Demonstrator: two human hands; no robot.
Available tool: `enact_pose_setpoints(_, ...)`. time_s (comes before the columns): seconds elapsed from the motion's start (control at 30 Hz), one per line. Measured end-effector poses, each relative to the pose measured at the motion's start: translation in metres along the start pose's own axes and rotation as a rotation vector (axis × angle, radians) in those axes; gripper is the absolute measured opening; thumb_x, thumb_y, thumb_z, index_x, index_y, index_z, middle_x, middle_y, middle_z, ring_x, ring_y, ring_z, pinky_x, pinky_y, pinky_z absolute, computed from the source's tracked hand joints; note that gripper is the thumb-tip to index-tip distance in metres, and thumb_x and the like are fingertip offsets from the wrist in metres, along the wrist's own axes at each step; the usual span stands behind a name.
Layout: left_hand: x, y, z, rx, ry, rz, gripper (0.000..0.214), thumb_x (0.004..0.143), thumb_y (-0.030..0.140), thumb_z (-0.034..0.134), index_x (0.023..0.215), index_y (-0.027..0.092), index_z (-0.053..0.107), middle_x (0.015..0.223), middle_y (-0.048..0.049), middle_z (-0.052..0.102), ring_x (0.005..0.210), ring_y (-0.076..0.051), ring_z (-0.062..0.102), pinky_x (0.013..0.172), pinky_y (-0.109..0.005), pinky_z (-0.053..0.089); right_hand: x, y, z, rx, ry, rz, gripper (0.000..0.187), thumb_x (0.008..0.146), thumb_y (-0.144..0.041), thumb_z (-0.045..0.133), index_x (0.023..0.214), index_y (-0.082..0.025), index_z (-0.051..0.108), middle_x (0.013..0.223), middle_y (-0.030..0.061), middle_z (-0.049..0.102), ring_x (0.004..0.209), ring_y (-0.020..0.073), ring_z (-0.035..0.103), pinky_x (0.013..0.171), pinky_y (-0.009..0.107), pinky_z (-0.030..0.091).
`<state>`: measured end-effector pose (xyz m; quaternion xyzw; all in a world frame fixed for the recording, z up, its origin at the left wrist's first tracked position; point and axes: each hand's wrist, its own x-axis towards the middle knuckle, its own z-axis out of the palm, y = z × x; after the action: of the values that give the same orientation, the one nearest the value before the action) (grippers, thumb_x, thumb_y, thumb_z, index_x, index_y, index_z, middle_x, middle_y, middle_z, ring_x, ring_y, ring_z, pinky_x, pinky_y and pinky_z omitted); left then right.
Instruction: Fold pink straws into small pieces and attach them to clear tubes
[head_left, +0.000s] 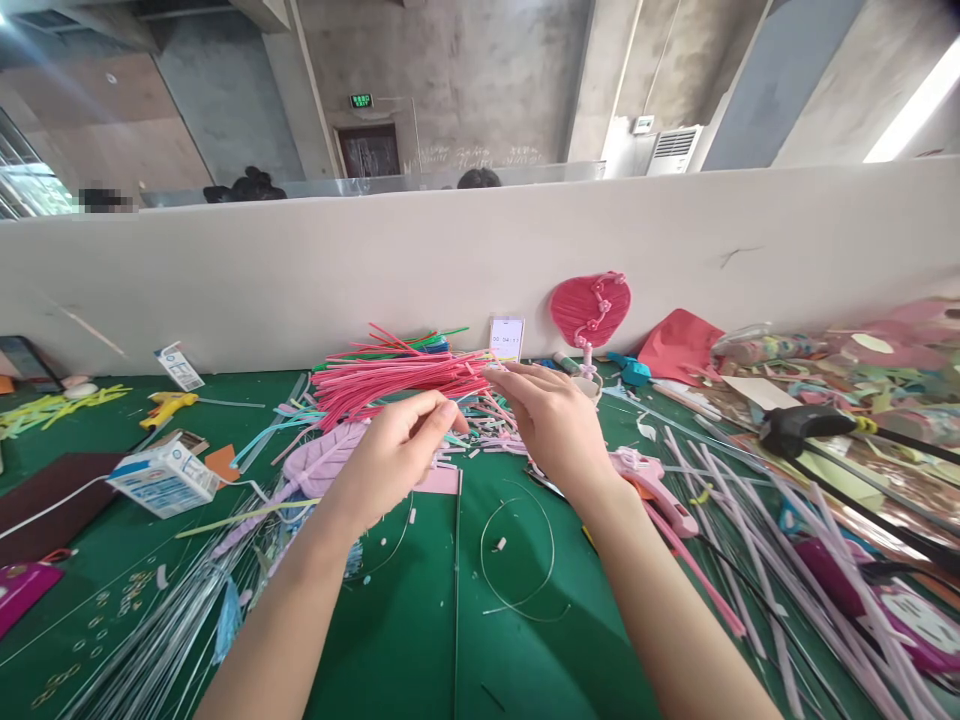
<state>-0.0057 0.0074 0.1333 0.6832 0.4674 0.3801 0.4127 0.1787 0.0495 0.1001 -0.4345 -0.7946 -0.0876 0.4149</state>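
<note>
My left hand [401,445] hovers over the green mat [420,620] with its fingers pinched together; what they hold is too small to make out. My right hand [551,415] reaches toward a pile of pink and red pipe-cleaner strips [397,380], its fingertips touching the strip ends, fingers curled in a pinch. Short cut pieces [480,440] lie scattered under both hands. A pale pink leaf shape [319,465] lies just left of my left hand. A thin wire loop [517,550] rests on the mat near my wrists.
A pink glue gun [652,485] lies right of my right wrist. Long pale sticks [787,560] spread at the right, thin wires [165,630] at the lower left. A small carton [165,478], a yellow glue gun [169,405], a phone [507,340] and a pink fan [590,308] stand by the white partition [300,270].
</note>
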Motion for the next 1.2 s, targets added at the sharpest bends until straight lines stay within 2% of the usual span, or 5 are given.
enact_pose_setpoints(0.17,0.008,-0.008,0.0,-0.348,-0.197,-0.164,0.029,0.087,0.045,0.059,0.088,0.016,0.061,0.062,0.0014,0.058,0.055,-0.012,0.06,0.06,-0.026,0.053,-0.002,0.006,0.007,-0.018,-0.085,-0.134,0.039,0.089,-0.003,0.047,0.114,-0.025,0.067,0.111,0.0021,0.073,0.126,0.0262,0.053,0.095,0.044,0.048)
enact_pose_setpoints(0.33,0.018,-0.017,0.004,-0.435,-0.143,-0.208,0.026,0.082,0.037,0.066,0.072,0.013,0.063,0.052,-0.0008,0.062,0.049,-0.012,0.061,0.061,-0.026,0.054,-0.003,0.0,0.015,-0.031,-0.037,-0.169,0.037,0.092,-0.012,0.049,0.125,-0.022,0.062,0.124,0.0053,0.066,0.122,0.0263,0.056,0.097,0.044,0.048)
enact_pose_setpoints(0.47,0.02,-0.018,0.005,-0.458,-0.089,-0.207,0.026,0.079,0.037,0.069,0.072,0.012,0.064,0.054,-0.0031,0.066,0.05,-0.014,0.064,0.059,-0.025,0.053,-0.008,-0.005,0.023,0.029,0.036,-0.251,0.032,0.094,-0.015,0.047,0.12,-0.021,0.066,0.116,0.0061,0.071,0.108,0.0207,0.066,0.092,0.034,0.052)
enact_pose_setpoints(0.7,0.016,-0.009,0.01,-0.597,-0.072,-0.141,0.023,0.079,0.035,0.07,0.074,0.012,0.067,0.063,-0.0039,0.071,0.06,-0.016,0.068,0.068,-0.028,0.056,-0.016,-0.011,0.031,0.08,0.134,-0.115,0.039,0.088,-0.006,0.043,0.115,-0.016,0.068,0.091,0.0077,0.075,0.074,0.0164,0.07,0.063,0.024,0.052)
enact_pose_setpoints(1.2,0.006,0.003,0.01,-0.514,-0.042,-0.032,0.022,0.083,0.034,0.065,0.078,0.012,0.07,0.066,-0.0056,0.072,0.063,-0.017,0.07,0.067,-0.028,0.056,-0.013,-0.014,0.032,0.313,0.193,0.095,0.032,0.088,-0.014,0.044,0.102,-0.02,0.072,0.084,0.0054,0.075,0.07,0.0157,0.069,0.063,0.025,0.052)
